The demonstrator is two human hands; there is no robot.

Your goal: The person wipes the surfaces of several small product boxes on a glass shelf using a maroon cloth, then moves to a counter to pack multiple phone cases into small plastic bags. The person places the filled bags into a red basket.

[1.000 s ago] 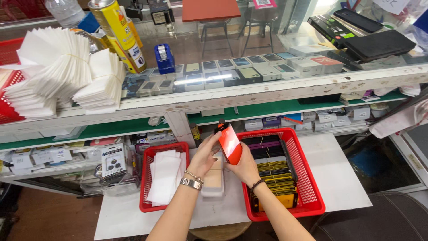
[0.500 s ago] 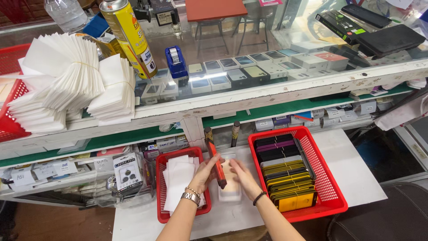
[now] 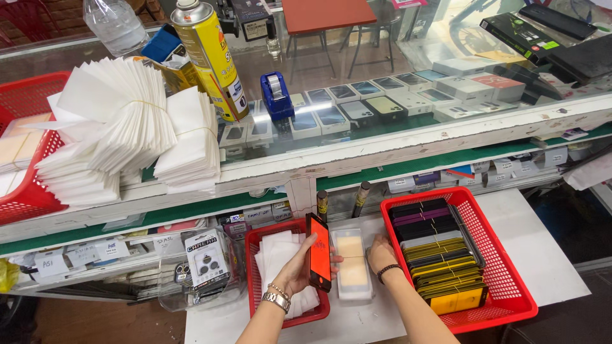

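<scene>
My left hand, with a metal watch on its wrist, holds a flat red-faced phone case upright over the right edge of a small red basket that holds white paper sleeves. My right hand, a dark band on its wrist, rests on the right edge of a stack of clear packets with pale tan inserts lying on the white table between the two baskets. The right hand's fingers touch the stack; I cannot tell whether they grip it.
A larger red basket on the right holds rows of banded dark, purple and yellow cases. A glass counter above carries stacked white sleeves, a yellow spray can, a blue tape dispenser and boxes.
The red case went from my right hand, held up between the baskets, to my left hand beside the small basket. My right hand came down onto the clear packet stack. The view moved closer.
</scene>
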